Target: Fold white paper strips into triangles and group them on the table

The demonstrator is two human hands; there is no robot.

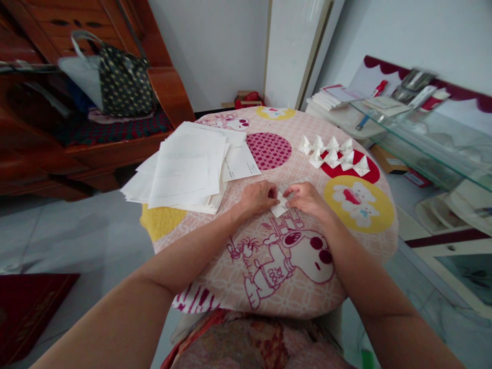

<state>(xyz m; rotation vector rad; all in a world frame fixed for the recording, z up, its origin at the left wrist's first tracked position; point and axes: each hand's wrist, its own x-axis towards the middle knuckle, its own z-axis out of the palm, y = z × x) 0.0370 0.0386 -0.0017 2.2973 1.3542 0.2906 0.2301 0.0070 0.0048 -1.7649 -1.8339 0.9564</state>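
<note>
A small folded white paper piece (279, 206) is held low over the patterned tablecloth (230, 230), between my two hands. My left hand (258, 198) pinches its left side with curled fingers. On its right side, my right hand (306, 198) grips the edge between thumb and fingers. Several finished-looking folded paper shapes (332, 158) with pointed tops stand in two rows beyond my right hand. To the left of my left hand lies a loose stack of white paper sheets (188, 164), some with faint print.
A glass-shelved cabinet (430, 138) with papers, a red marker and a metal container stands close at the table's right. At the left is a wooden bench (169, 95) bearing a dark patterned bag (125, 79). A red box (251, 97) sits on the floor behind the table.
</note>
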